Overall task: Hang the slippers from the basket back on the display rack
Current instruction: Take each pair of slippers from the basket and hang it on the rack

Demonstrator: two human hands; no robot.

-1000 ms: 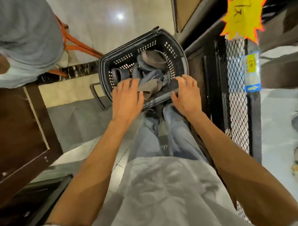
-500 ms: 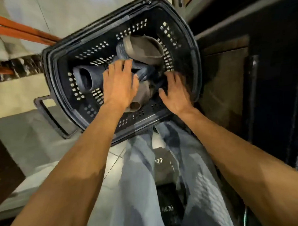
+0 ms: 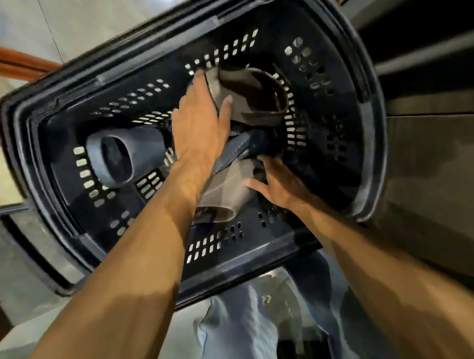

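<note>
A dark blue perforated basket fills the upper view and holds several slippers. A taupe slipper lies at the far side. My left hand grips that slipper's edge, thumb on top and fingers behind it. A blue slipper lies at the left, and another blue slipper is partly hidden in the middle. A second taupe slipper lies near me, half under my left forearm. My right hand touches its right edge with fingers spread. No display rack hooks are in view.
A dark cabinet panel stands close against the basket's right side. Orange bars run at the upper left. The basket's folded handle sticks out at the left over the tiled floor. My jeans are below the basket.
Both hands went from the basket's near rim down into it. My left hand reached further, onto the far taupe slipper. The view has come much closer to the basket.
</note>
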